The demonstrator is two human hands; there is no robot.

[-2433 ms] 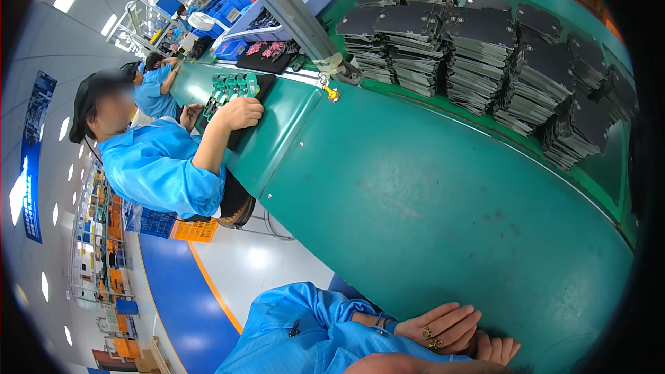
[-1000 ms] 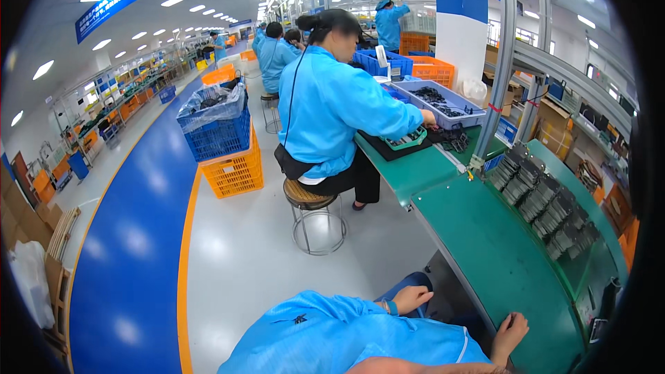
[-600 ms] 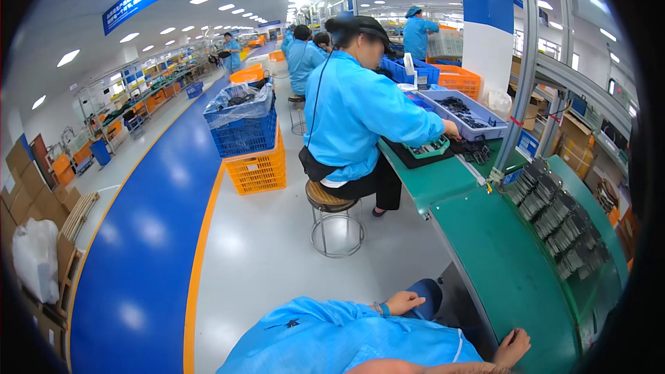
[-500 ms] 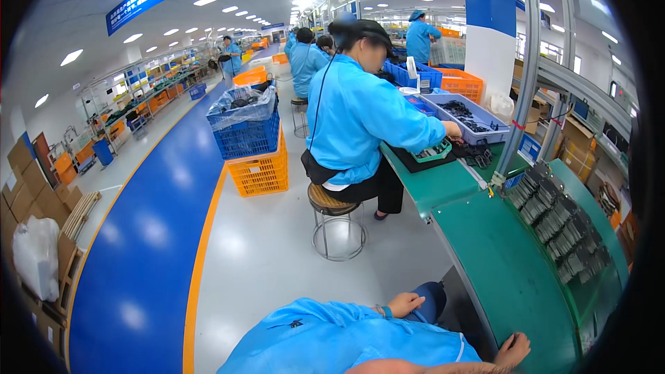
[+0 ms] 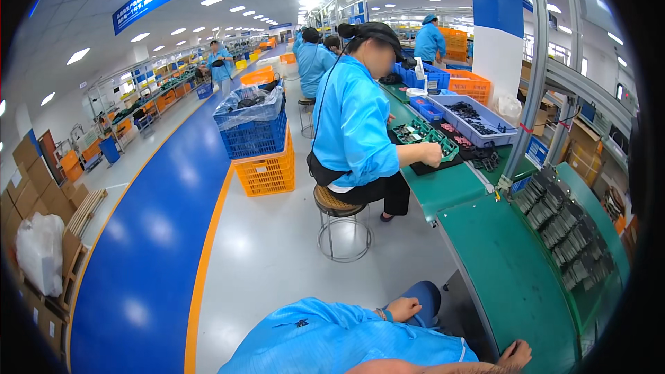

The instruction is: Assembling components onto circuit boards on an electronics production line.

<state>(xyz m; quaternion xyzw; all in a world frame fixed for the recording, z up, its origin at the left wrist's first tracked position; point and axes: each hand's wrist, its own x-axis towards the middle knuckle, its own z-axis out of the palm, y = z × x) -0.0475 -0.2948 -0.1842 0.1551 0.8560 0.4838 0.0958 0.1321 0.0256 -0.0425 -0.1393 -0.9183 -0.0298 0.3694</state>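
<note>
My left hand (image 5: pixel 404 309) lies on my blue-clad leg (image 5: pixel 429 298), its fingers loosely bent and nothing visible in them. At the near edge of the green worktable (image 5: pixel 499 256) rests my right hand (image 5: pixel 515 356), also without any object, its fingers relaxed on the surface. Several rows of stacked dark, thin parts (image 5: pixel 564 225) stand along the table's right side, apart from my right hand.
Ahead, a seated co-worker in blue (image 5: pixel 357 118) holds a green tray of small parts (image 5: pixel 424 137) on the adjoining table. A grey bin (image 5: pixel 474 125) of black pieces stands beyond it. Stacked crates (image 5: pixel 263 170) stand beside the blue aisle (image 5: pixel 149 235); a metal frame post (image 5: pixel 530 90) rises at the table's right.
The co-worker sits more upright, and their near hand has come back from the grey bin to the green tray. My hands stay almost in place. The person in the far aisle has moved closer.
</note>
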